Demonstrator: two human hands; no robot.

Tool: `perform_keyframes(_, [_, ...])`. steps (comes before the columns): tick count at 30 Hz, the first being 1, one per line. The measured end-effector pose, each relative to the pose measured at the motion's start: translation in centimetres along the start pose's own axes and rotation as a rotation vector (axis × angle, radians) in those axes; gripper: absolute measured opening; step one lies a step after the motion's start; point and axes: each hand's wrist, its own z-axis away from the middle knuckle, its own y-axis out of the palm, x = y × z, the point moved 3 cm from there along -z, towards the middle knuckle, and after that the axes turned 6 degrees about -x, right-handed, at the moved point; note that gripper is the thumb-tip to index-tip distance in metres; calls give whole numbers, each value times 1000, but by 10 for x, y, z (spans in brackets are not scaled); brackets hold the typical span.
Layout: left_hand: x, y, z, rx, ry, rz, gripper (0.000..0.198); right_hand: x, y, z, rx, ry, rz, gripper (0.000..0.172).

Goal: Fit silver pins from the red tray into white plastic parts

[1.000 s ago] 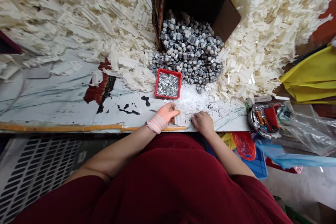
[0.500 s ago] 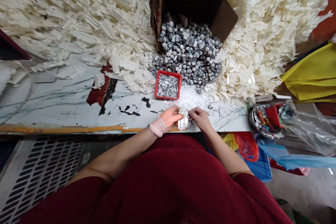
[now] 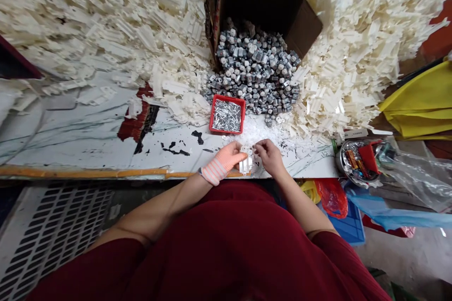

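Observation:
A white plastic part point(image 3: 246, 165) stands at the bench's front edge between my hands. My left hand point(image 3: 226, 159), in an orange coated glove with a striped cuff, grips it from the left. My right hand point(image 3: 270, 156), bare, pinches its upper end with the fingertips. Part of the piece is hidden by my fingers. Just beyond my hands lies a red tray point(image 3: 211, 115) full of thin metal pins point(image 3: 227, 115). Behind that is a heap of grey metal parts point(image 3: 256, 68) spilling from a cardboard box point(image 3: 302, 28).
Cream plastic parts point(image 3: 106, 23) lie heaped across the stained white bench point(image 3: 70, 141), which has an orange front strip. To the right are a steel bowl point(image 3: 356, 162), yellow cloth point(image 3: 420, 99) and clear plastic point(image 3: 420, 181). Below are a blue crate point(image 3: 349, 228) and a vent grate point(image 3: 52, 230).
One second ago my hands rested apart on the bench, the left on the white part. Now both hands have come together and hold the part between them.

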Motion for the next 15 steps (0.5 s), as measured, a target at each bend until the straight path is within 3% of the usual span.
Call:
perform_keyframes(3, [0, -1, -1, -46, 71, -190, 24, 10, -2, 0, 31, -14, -59, 23])
perform_keyframes(9, [-3, -4, 5, -102, 135, -358, 19, 21, 7, 10, 37, -71, 143, 17])
perform_keyframes(13, [-6, -6, 10, -236, 310, -607, 18, 13, 17, 15, 37, 58, -54, 20])
perform_keyframes(15, [-5, -5, 9, -239, 354, -652, 16, 5, 17, 15, 75, 124, -184, 25])
